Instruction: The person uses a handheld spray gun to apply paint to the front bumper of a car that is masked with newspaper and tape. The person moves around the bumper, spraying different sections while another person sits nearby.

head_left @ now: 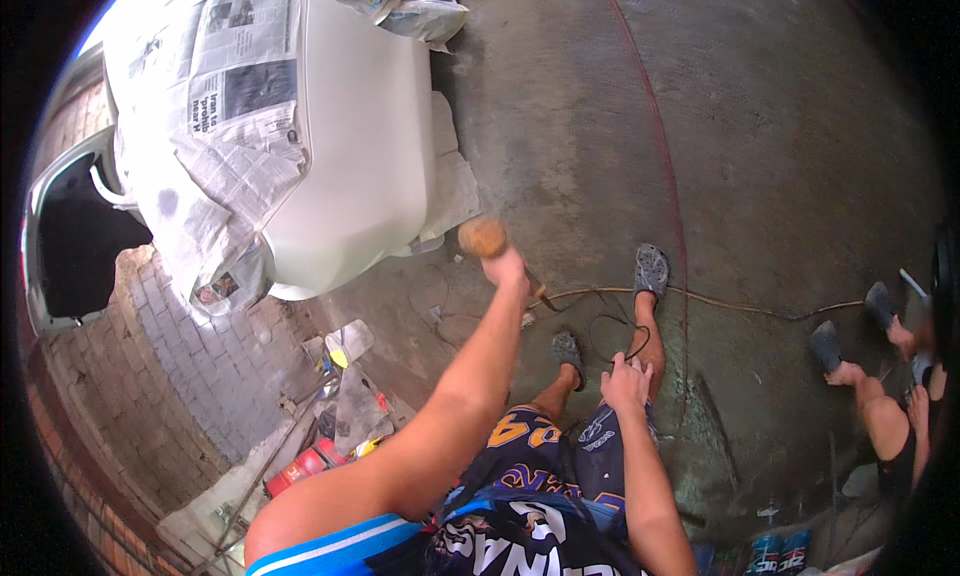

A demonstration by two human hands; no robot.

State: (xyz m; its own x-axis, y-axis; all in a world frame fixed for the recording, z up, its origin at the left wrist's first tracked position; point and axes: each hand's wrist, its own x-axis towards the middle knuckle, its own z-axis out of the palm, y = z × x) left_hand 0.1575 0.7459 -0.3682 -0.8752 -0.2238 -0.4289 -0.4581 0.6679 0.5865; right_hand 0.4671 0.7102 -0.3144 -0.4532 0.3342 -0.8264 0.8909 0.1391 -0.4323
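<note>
Left hand (507, 268) wraps round one brown, round-ended tool (484, 238), raised beside the white car (372, 126). Right hand (627, 384), fingers bent, rests at the right knee; cannot tell if it grips the dark cord (594, 334). Black print on newspaper (258, 88), orange lettering on shorts (530, 438), white on shirt (515, 541). Two hoses: one red (665, 146), one tan (745, 306). Person wears two grey clogs (652, 269).

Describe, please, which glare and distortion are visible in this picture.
Head view: glare bleaches the newspaper-covered white body toward the upper left; head view: the brick paving at left bends near the dark circular rim; head view: the left hand, nearer the middle, is not washed out.
</note>
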